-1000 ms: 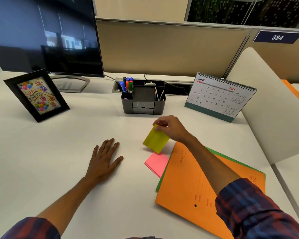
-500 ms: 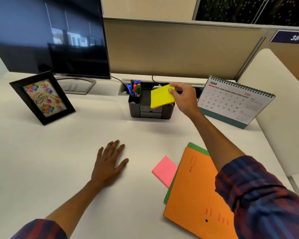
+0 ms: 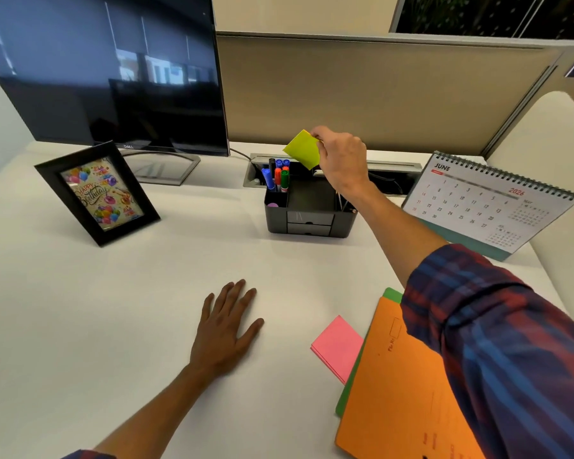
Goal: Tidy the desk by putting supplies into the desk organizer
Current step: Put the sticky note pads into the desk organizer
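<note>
While my right hand (image 3: 340, 157) pinches the yellow notepad (image 3: 303, 149) tilted above the far organizer (image 3: 309, 210) | left hand (image 3: 226, 329) flat, fingers straight, near desk (image 3: 113, 309) | risk: pad snags markers (image 3: 277, 175), falls outside.

right hand (image 3: 340, 160): pinching the yellow sticky pad (image 3: 302, 149), holding it tilted over the black organizer (image 3: 309, 213)
left hand (image 3: 226, 329): lying flat on the white desk (image 3: 96, 309)
pink sticky pad (image 3: 337, 347): sitting beside the orange folder (image 3: 401, 392)
</note>
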The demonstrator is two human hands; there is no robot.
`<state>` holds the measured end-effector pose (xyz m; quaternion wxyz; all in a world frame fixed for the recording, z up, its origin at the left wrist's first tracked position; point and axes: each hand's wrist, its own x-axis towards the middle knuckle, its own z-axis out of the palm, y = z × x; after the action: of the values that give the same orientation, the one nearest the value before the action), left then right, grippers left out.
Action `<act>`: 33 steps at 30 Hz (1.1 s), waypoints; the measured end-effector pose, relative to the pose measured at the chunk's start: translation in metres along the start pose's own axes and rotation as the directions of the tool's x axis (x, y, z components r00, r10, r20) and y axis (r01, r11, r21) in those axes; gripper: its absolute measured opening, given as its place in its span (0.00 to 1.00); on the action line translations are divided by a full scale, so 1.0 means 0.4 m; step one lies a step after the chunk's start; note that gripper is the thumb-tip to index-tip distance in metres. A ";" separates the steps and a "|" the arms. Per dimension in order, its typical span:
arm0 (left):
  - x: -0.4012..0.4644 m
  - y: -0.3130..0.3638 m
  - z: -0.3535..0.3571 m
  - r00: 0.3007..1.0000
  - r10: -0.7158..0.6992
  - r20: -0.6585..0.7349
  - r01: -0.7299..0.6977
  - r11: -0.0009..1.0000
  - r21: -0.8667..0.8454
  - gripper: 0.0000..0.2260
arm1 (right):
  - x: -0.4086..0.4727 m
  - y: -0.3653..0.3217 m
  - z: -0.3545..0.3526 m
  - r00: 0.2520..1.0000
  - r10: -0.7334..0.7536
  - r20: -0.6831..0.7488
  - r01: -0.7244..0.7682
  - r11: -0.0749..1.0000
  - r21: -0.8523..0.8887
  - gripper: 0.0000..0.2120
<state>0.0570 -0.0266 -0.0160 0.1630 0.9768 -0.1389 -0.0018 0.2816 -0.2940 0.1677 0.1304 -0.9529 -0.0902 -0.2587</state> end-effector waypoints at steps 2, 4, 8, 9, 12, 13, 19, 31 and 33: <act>0.000 -0.001 0.000 1.000 -0.002 0.003 0.002 1.000 0.006 0.27 | 0.014 -0.005 0.017 1.000 -0.018 0.016 0.019 1.000 -0.013 0.12; 0.001 -0.001 0.000 1.000 -0.004 0.005 0.004 1.000 0.009 0.27 | 0.026 -0.005 0.038 0.998 -0.032 0.051 0.034 0.999 -0.020 0.12; 0.003 -0.001 0.002 1.000 -0.005 0.002 0.005 1.000 0.013 0.27 | 0.047 0.001 0.072 0.986 -0.044 0.162 0.042 0.999 0.014 0.12; 0.003 -0.002 0.003 1.000 -0.005 0.000 0.005 1.000 0.011 0.27 | 0.051 0.000 0.079 0.980 -0.050 0.195 0.045 0.999 0.028 0.12; 0.003 -0.001 0.001 1.000 -0.007 0.005 0.007 1.000 0.018 0.27 | 0.053 -0.003 0.097 0.968 -0.057 0.244 0.049 0.998 0.037 0.13; 0.003 0.000 0.001 1.000 -0.009 0.006 0.009 1.000 0.018 0.27 | 0.051 -0.004 0.101 0.968 -0.057 0.246 0.050 0.998 0.034 0.13; 0.003 0.000 0.001 1.000 -0.015 0.011 0.015 0.999 0.031 0.27 | -0.002 0.003 0.089 0.989 -0.041 0.141 0.028 0.996 0.088 0.12; 0.001 0.003 0.001 1.000 0.001 -0.016 -0.001 1.000 0.012 0.27 | -0.342 -0.006 0.027 0.940 -0.039 0.339 -0.041 0.973 0.225 0.09; 0.001 0.002 0.002 1.000 0.002 -0.018 -0.002 1.000 0.007 0.27 | -0.396 -0.007 0.027 0.889 -0.038 0.457 -0.058 0.979 0.194 0.09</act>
<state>0.0570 -0.0277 -0.0166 0.1610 0.9772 -0.1384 0.0075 0.1513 -0.3046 0.0776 0.2030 -0.9691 -0.1394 -0.0156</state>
